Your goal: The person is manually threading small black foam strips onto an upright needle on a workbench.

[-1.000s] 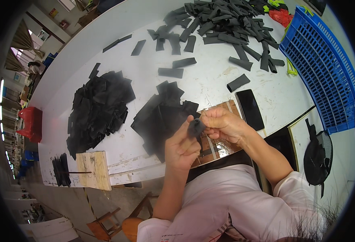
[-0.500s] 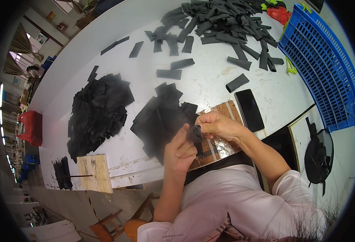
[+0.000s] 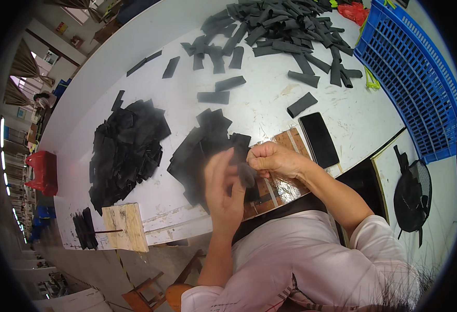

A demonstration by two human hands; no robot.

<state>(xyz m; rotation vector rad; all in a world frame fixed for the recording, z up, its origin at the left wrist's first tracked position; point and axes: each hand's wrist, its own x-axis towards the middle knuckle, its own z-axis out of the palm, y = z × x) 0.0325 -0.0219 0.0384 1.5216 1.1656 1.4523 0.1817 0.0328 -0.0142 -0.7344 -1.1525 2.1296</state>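
A small dark fabric piece (image 3: 246, 176), rolled or bunched and blurred by motion, is between my hands. My right hand (image 3: 275, 160) pinches its upper edge with thumb and fingers. Beside it, my left hand (image 3: 222, 182) has its fingers stretched out and smeared, the thumb apart from them; whether it touches the piece is unclear. Just behind my left hand lies a pile of flat black fabric pieces (image 3: 200, 148). Under my right hand sits a brown board covered with clear tape (image 3: 289, 191).
Another black fabric pile (image 3: 127, 151) lies left, near a wooden block (image 3: 125, 227) with a rod. Dark fabric tubes (image 3: 285, 31) are heaped at the far side. A phone (image 3: 319, 139), blue basket (image 3: 410, 78) and black mesh pouch (image 3: 413, 197) are right; a red container (image 3: 42, 172) is far left.
My left hand has opened from curled fingers to outstretched ones and shifted slightly left. My right hand keeps its pinch on the fabric piece. The whole view has shifted slightly.
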